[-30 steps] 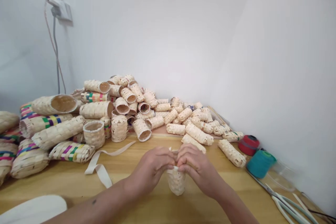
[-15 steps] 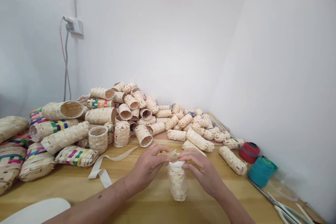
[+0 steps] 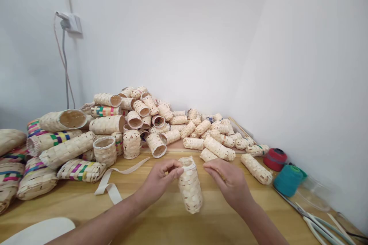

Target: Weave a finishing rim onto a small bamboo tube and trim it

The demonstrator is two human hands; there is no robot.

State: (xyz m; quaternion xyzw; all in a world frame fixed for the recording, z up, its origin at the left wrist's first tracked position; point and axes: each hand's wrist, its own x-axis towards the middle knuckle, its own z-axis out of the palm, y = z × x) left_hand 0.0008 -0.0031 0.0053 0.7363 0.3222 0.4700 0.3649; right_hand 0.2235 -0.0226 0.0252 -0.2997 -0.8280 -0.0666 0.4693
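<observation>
My left hand (image 3: 161,182) pinches the top rim of a small woven basket (image 3: 190,188) between thumb and fingertips, holding it upright and a little tilted on the desk (image 3: 161,222) between both hands. My right hand (image 3: 230,183) sits just beside the rim with fingers narrowly curled; I cannot tell whether its fingertips touch the basket or grip anything. The inside of the basket is hidden from me. Behind it, a heap of woven tubes (image 3: 138,122) covers itself, so the lower ones are mostly out of sight, and the striped ones at the left edge are cut off. A white strap (image 3: 113,178) lies left of my hand. The red spool (image 3: 275,159) and teal spool (image 3: 287,180) show no readable label. Scissors (image 3: 319,224) at lower right are partly out of frame, as is a pale rounded object (image 3: 37,231) at lower left.
</observation>
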